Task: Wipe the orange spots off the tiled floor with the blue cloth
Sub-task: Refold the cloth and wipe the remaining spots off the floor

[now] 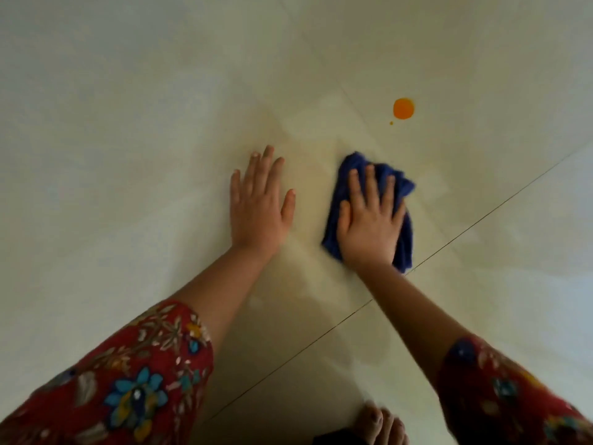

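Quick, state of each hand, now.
Left hand: open, flat on the tiled floor, holding nothing.
Right hand: open, pressing the blue cloth against the floor.

dim soft light | cloth (369, 207) motion-blurred | wide-angle edge distortion

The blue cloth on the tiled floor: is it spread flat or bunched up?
Bunched: the blue cloth sits crumpled in folds under the flat right hand.

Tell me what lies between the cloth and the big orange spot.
Head view: bare floor between cloth and spot, save one tiny droplet beside the spot.
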Demonstrator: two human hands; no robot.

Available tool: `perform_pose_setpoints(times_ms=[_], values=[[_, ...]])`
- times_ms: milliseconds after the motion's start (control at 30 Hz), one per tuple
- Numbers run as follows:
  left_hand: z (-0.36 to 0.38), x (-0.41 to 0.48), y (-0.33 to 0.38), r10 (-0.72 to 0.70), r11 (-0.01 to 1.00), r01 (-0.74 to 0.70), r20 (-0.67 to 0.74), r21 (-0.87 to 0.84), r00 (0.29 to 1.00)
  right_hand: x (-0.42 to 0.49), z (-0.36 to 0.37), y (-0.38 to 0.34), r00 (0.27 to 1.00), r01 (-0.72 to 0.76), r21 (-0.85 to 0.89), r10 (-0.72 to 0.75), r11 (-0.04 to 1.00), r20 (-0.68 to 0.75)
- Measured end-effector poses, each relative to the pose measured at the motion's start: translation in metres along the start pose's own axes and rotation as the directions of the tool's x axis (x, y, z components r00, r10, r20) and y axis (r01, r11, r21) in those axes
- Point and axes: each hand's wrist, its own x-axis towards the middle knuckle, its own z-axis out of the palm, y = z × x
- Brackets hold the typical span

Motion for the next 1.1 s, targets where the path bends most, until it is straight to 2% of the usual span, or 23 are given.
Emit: perform_pose_setpoints(times_ms=[100, 133, 167, 233, 300, 400, 433, 467, 500, 567, 633, 733, 833, 900, 967, 1000, 1033, 1067, 1100], values=[[0.018, 0.021, 0.020, 0.075, 0.997, -0.076, 0.074, 0.019, 0.994, 0.020, 0.000, -0.001, 0.963, 0.255, 0.013, -0.256, 0.967, 0.084], [0.022, 0.023, 0.024, 0.085, 0.996, -0.087, 0.080, 0.028, 0.993, 0.041, -0.003, 0.005, 0.953, 0.287, 0.009, -0.286, 0.958, 0.094], [0.024, 0.023, 0.024, 0.083, 0.995, -0.086, 0.073, 0.040, 0.994, 0.062, -0.006, 0.012, 0.959, 0.272, 0.007, -0.272, 0.962, 0.080], [0.026, 0.022, 0.023, 0.073, 0.996, -0.076, 0.067, 0.036, 0.995, 0.086, -0.005, 0.026, 0.990, 0.126, 0.019, -0.127, 0.992, 0.052], [0.024, 0.023, 0.023, 0.075, 0.997, -0.076, 0.071, 0.012, 0.995, 0.063, -0.005, 0.029, 1.000, 0.022, 0.018, -0.022, 1.000, 0.017], [0.024, 0.023, 0.024, 0.063, 0.998, -0.065, 0.074, 0.018, 0.995, 0.010, -0.009, 0.040, 0.985, 0.147, 0.052, -0.151, 0.988, 0.085], [0.025, 0.023, 0.024, 0.064, 0.998, -0.065, 0.067, 0.024, 0.996, 0.012, -0.010, 0.051, 0.987, 0.134, 0.048, -0.138, 0.990, 0.085], [0.025, 0.023, 0.024, 0.062, 0.998, -0.064, 0.061, 0.024, 0.996, 0.029, -0.011, 0.061, 0.997, 0.053, 0.032, -0.055, 0.998, 0.062], [0.025, 0.023, 0.024, 0.066, 0.998, -0.067, 0.053, 0.019, 0.996, 0.052, -0.012, 0.068, 0.995, -0.088, 0.019, 0.087, 0.996, 0.038], [0.025, 0.022, 0.024, 0.070, 0.997, -0.071, 0.051, 0.009, 0.996, 0.102, -0.013, 0.078, 0.943, -0.332, 0.030, 0.331, 0.943, 0.034], [0.025, 0.023, 0.025, 0.070, 0.998, -0.070, 0.058, 0.005, 0.996, 0.150, -0.015, 0.079, 0.925, -0.378, 0.057, 0.375, 0.924, 0.054], [0.024, 0.024, 0.025, 0.071, 0.997, -0.072, 0.056, 0.010, 0.996, 0.195, -0.020, 0.057, 0.974, -0.222, 0.061, 0.218, 0.973, 0.064], [0.025, 0.024, 0.025, 0.067, 0.998, -0.067, 0.044, 0.009, 0.997, 0.189, -0.015, 0.021, 0.989, 0.119, 0.043, -0.122, 0.992, 0.087], [0.026, 0.025, 0.024, 0.064, 0.998, -0.064, 0.025, 0.001, 0.998, 0.153, -0.012, 0.012, 0.910, 0.397, 0.037, -0.398, 0.917, 0.112], [0.027, 0.024, 0.025, 0.071, 0.997, -0.071, 0.025, -0.006, 0.997, 0.120, -0.012, 0.036, 0.764, 0.622, 0.050, -0.619, 0.782, 0.181], [0.028, 0.024, 0.025, 0.073, 0.997, -0.073, 0.022, -0.005, 0.997, 0.118, -0.015, 0.055, 0.732, 0.660, 0.047, -0.655, 0.750, 0.187], [0.028, 0.024, 0.024, 0.074, 0.997, -0.074, 0.021, -0.001, 0.997, 0.125, -0.017, 0.072, 0.765, 0.627, 0.035, -0.624, 0.778, 0.158], [0.027, 0.024, 0.024, 0.077, 0.997, -0.077, 0.023, 0.000, 0.997, 0.135, -0.019, 0.086, 0.853, 0.509, 0.009, -0.506, 0.861, 0.126], [0.027, 0.023, 0.024, 0.078, 0.997, -0.078, 0.024, 0.003, 0.997, 0.147, -0.020, 0.094, 0.947, 0.308, -0.002, -0.306, 0.952, 0.100]])
